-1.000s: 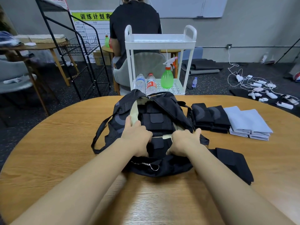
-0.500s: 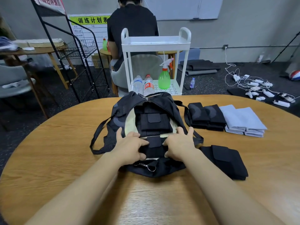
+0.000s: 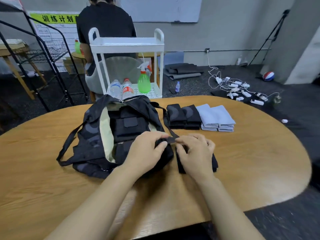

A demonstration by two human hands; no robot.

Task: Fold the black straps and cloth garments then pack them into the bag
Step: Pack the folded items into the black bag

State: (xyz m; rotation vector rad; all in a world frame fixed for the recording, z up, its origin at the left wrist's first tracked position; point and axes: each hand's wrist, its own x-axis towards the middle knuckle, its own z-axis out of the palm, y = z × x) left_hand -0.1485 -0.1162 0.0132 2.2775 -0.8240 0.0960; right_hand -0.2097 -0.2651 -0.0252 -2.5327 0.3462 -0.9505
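- Tabletop (image 3: 242, 170): rounded, wood grain.
- Black bag (image 3: 90, 141): left of centre, mouth open, pale lining showing, folded black pieces inside.
- Folded black straps (image 3: 183, 116): two stacks, just right of the bag.
- Folded grey cloths (image 3: 216, 118): touching those stacks on their right.
- Folded black piece (image 3: 214, 161): near edge, partly hidden under a hand.

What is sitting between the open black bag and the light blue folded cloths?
In the head view, two folded black strap bundles lie side by side on the table, between the bag and the light blue cloths.
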